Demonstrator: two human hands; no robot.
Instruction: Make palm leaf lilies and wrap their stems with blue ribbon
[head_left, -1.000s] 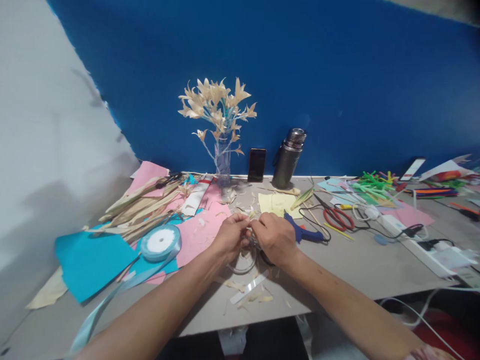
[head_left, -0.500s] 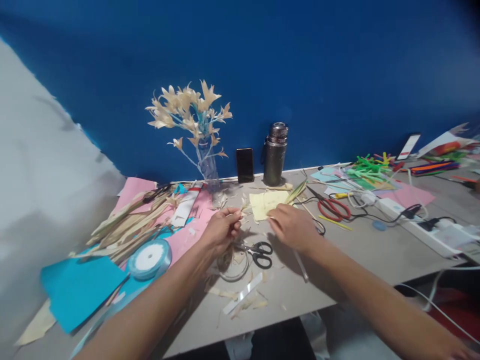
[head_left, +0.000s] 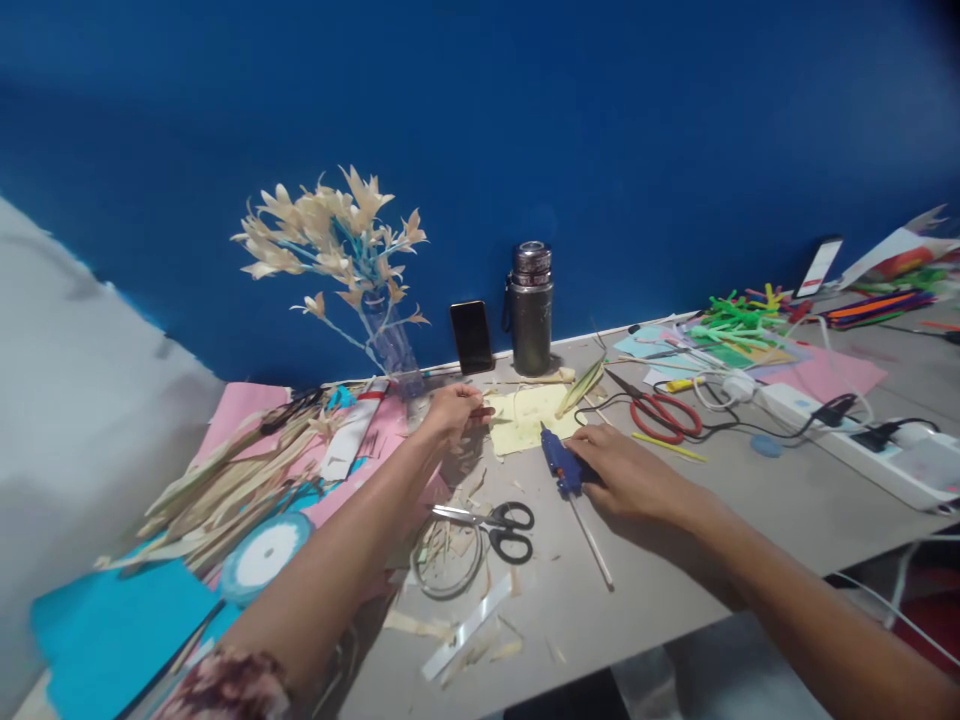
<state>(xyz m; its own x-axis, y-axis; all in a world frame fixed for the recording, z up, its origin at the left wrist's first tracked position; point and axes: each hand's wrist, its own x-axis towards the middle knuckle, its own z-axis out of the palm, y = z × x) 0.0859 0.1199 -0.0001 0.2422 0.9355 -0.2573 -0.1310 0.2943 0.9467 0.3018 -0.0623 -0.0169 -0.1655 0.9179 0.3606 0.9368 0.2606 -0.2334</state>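
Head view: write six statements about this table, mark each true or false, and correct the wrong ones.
1. The right hand is on the blue hot-glue gun. True.
2. The left hand is on the power strip. False: it is by the left edge of the yellow paper.
3. The vacuum flask stands upright, right of the dark-screened phone. True.
4. The black-handled scissors lie on the yellow paper. False: they lie nearer the person than that paper.
5. The light-blue ribbon spool lies left of the black-handled scissors. True.
6. The flowers in the transparent vase are red. False: they are cream.
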